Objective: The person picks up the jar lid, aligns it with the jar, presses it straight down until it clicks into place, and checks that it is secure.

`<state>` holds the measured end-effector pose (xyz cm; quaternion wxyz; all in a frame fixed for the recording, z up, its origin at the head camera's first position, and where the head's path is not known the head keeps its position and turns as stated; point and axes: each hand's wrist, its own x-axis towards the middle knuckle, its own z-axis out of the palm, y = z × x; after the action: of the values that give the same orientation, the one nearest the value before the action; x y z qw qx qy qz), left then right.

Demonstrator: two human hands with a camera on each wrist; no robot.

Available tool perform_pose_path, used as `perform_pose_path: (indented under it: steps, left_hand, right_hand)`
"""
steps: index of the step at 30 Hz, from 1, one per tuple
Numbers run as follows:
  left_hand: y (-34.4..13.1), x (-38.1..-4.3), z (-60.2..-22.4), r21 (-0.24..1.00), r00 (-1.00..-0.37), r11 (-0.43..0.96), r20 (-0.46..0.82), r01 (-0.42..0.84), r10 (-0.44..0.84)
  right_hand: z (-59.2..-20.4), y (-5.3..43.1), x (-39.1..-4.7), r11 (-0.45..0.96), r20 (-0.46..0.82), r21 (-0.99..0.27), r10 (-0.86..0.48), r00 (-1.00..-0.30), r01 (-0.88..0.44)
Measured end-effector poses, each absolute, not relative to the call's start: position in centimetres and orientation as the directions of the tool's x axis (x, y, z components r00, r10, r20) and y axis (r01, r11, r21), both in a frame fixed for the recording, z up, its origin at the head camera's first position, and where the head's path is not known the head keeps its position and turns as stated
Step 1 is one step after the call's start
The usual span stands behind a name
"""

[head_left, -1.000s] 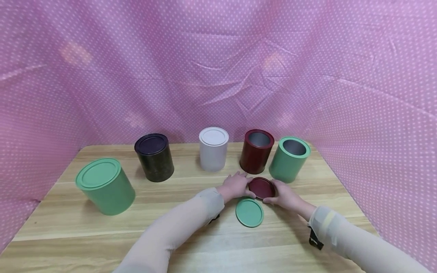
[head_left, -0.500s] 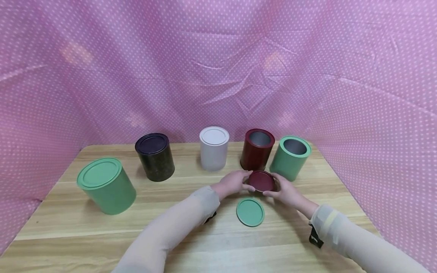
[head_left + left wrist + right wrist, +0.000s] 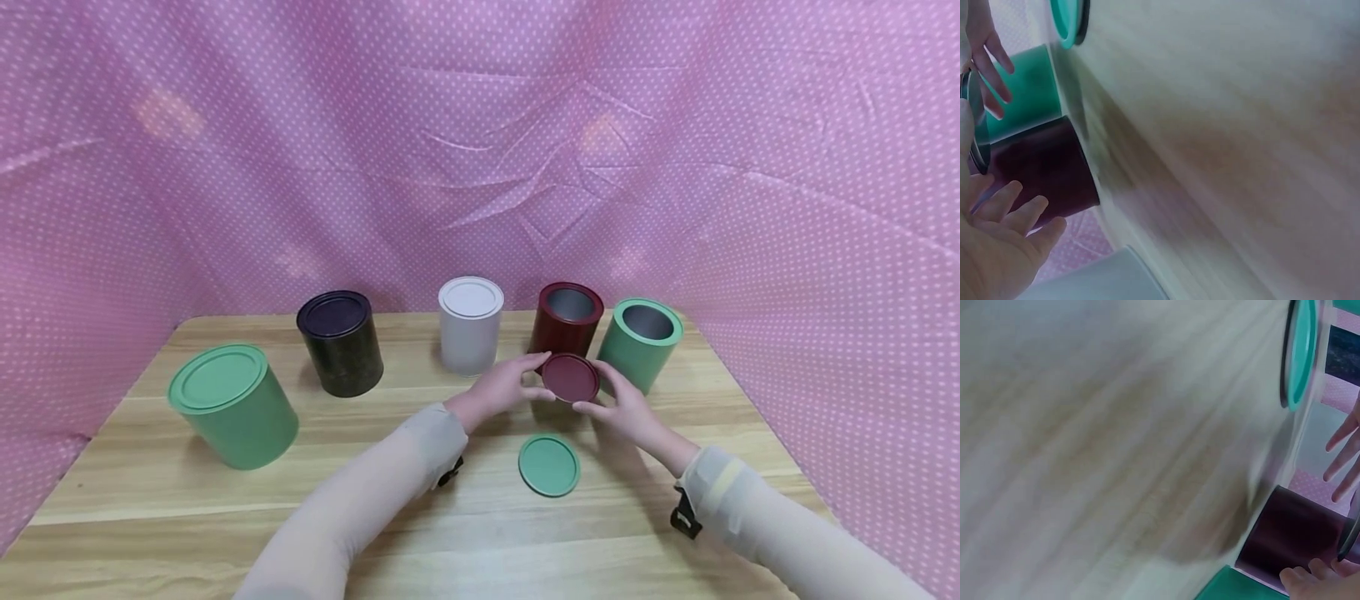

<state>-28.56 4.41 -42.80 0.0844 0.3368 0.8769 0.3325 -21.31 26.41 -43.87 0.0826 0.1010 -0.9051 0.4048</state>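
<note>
A round dark red lid (image 3: 571,378) is held up off the table between both hands. My left hand (image 3: 506,387) grips its left edge with thumb and fingers, and my right hand (image 3: 626,408) grips its right edge. Just behind it stands the dark red can (image 3: 561,327), its top uncovered and its inside grey. To the right of that is an uncovered green can (image 3: 637,350), near my right fingers. On the table in front of the hands lies a green lid (image 3: 549,465). In the left wrist view the red lid (image 3: 979,125) appears edge-on, above the table.
A white can (image 3: 470,329) with its lid on stands left of the red can. Farther left are a lidded black can (image 3: 341,346) and a larger lidded green can (image 3: 234,408). Pink dotted cloth (image 3: 480,150) hangs behind and beside the wooden table (image 3: 187,533).
Both hands have lifted the red lid off the table and carried it away from the body, toward the red can. The green lid and the cans stay in place.
</note>
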Motion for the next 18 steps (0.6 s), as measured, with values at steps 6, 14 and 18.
perform_pose_path:
  steps: [6, 14, 18]
  left_hand:
    - [4.2, -28.7, -42.2, 0.675, -0.755, 0.498, 0.136, 0.545, 0.641]
    - [4.3, -28.8, -40.4, 0.679, -0.756, 0.471, 0.194, 0.563, 0.625]
    - [4.2, -28.9, -39.4, 0.679, -0.769, 0.472, 0.218, 0.562, 0.601]
  right_hand:
    - [-42.9, 26.3, -21.4, 0.647, 0.24, -0.719, -0.111, -0.964, -0.253]
    - [-41.2, 26.5, -21.8, 0.616, 0.268, -0.734, -0.124, -0.955, -0.286]
    - [-40.3, 26.5, -22.2, 0.584, 0.263, -0.755, -0.147, -0.953, -0.299]
